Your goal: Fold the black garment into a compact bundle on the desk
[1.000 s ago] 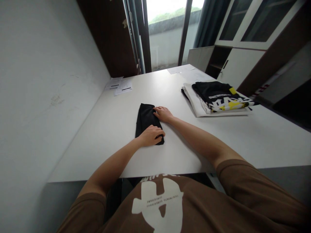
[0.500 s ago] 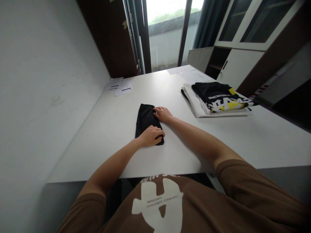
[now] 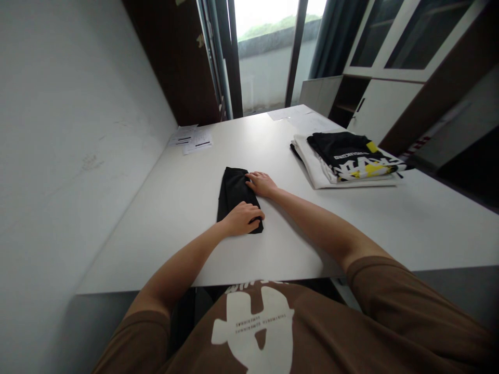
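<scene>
A black garment point(image 3: 233, 189), folded into a narrow strip, lies flat on the white table in front of me. My left hand point(image 3: 244, 218) rests over its near end, with curled fingers and thumb gripping the right edge. Further up the same edge, my right hand point(image 3: 262, 184) has fingertips and thumb closed on the cloth. Part of the near end is hidden under my left hand. What kind of garment it is, I cannot make out.
A stack of folded clothes point(image 3: 346, 161), black over white, sits on the table's right side. Printed papers point(image 3: 197, 140) lie at the back left by the wall, and pale sheets point(image 3: 307, 120) at the far edge. A white cabinet point(image 3: 385, 109) stands beyond.
</scene>
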`<state>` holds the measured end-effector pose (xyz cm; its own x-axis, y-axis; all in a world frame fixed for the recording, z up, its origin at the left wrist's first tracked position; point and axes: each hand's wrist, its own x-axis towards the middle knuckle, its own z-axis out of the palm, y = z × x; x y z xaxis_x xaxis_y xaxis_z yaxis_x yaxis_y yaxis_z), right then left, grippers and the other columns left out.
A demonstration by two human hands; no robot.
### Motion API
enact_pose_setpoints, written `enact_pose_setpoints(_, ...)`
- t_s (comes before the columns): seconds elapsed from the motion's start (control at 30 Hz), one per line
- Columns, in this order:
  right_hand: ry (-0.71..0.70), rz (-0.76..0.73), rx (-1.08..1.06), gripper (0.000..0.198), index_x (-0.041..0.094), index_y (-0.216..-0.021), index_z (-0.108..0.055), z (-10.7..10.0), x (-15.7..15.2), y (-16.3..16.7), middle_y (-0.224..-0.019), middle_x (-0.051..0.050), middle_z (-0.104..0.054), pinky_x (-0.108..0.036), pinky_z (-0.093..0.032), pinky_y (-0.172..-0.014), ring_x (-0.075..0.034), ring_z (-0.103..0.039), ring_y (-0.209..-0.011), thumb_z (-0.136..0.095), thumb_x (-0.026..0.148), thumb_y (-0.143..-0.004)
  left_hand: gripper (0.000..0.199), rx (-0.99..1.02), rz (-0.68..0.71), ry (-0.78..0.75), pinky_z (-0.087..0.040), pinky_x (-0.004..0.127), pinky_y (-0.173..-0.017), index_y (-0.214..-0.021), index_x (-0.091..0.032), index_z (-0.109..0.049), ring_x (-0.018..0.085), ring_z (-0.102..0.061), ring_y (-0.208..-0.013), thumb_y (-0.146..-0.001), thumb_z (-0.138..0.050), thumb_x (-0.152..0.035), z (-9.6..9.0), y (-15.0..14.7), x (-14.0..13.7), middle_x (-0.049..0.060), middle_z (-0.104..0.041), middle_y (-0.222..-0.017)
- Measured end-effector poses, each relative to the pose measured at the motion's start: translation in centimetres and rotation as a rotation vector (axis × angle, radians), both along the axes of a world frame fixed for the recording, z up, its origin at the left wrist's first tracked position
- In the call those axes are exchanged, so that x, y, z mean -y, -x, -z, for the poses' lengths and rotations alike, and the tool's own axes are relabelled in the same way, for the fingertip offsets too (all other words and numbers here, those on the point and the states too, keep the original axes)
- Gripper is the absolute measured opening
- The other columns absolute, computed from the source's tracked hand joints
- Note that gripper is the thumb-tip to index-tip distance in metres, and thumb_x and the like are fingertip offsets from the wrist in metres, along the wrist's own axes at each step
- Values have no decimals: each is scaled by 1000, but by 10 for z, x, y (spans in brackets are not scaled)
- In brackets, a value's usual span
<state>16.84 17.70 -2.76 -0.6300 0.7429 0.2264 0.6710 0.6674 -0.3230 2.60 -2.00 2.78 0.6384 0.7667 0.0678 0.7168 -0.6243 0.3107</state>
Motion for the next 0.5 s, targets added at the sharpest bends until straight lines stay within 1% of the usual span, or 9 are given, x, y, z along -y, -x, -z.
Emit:
enact_pose_setpoints(0.23,5,5,-3,54,24,-164,-62,-3,3,0,-166,-11,-64,-51,-40,-133,-33,-55,-157,-53,45,-115,18,-12,-3,6,-44,41,-98,-116,-24,-73,25,-73,-112,-105,-59,-21,-5,-1,2,5,-81,-117)
enact_pose_setpoints(0.5,-1,4,-1,55,24,-164,-62,-3,3,-1,-166,-11,-63,-51,-40,-132,-33,-55,-157,-52,45,-115,18,-16,-1,3,-44,42,-98,-117,-23,-73,24,-72,-111,-106,-59,-22,-3,-1,1,5,-81,-116)
